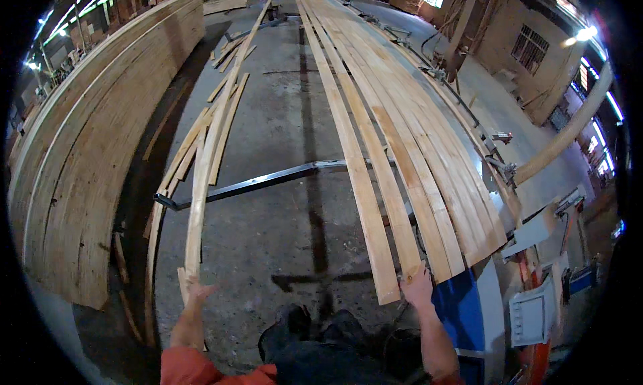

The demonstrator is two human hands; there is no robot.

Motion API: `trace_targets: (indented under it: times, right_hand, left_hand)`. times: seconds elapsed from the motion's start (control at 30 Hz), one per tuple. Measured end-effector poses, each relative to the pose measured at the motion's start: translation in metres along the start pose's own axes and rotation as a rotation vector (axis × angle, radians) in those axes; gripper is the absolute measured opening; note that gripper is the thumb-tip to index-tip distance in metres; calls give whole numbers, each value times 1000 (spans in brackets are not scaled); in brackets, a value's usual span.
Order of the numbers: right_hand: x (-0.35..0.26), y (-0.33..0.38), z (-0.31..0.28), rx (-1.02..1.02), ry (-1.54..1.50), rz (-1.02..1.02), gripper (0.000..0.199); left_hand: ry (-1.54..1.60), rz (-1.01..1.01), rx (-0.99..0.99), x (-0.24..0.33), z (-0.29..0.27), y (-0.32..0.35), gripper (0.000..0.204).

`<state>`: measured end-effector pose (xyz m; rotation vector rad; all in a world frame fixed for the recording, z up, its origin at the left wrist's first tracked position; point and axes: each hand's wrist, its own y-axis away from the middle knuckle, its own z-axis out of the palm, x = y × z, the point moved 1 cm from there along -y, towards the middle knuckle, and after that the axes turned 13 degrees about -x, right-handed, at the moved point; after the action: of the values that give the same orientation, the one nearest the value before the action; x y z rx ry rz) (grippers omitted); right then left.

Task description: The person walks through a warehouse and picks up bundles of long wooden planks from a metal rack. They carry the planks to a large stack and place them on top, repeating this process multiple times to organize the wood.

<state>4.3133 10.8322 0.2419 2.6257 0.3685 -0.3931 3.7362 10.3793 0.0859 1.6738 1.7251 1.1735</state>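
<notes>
My left hand (pixel 198 291) is closed on the near end of a long, narrow wooden board (pixel 203 177), its thumb pointing right. That board runs far away over the left end of a metal bar. My right hand (pixel 418 288) grips the near end of another long board (pixel 383 177), its fingers over the end. Left of this one lies a loose board (pixel 351 177), with a narrow gap between them. To its right, several boards (pixel 429 144) lie side by side as a flat panel. The undersides of both hands are hidden.
A metal support bar (pixel 261 184) crosses beneath the boards. Short strips (pixel 228 130) lie beside the left board. A tall timber stack (pixel 100 150) stands at left. On the right are a metal rail with clamps (pixel 462 113), a blue panel (pixel 461 311) and a grey box (pixel 532 312).
</notes>
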Motion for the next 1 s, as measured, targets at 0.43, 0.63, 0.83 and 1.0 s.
trace_targets:
  times: [0.43, 0.63, 0.83, 1.0]
  right_hand:
    - [-25, 15, -5, 36, 140, 77, 94]
    - [-32, 11, -14, -31, 94, -25, 84]
    - [-2, 29, -21, 175, 184, -266, 75]
    - [10, 25, -12, -4, 154, -167, 85]
  left_hand:
    - [143, -42, 173, -87, -42, 16, 65]
    - [-181, 193, 708, -99, 18, 19, 72]
    - [357, 710, -262, 115, 227, 126, 56]
    - [1058, 443, -1349, 271, 400, 211, 51]
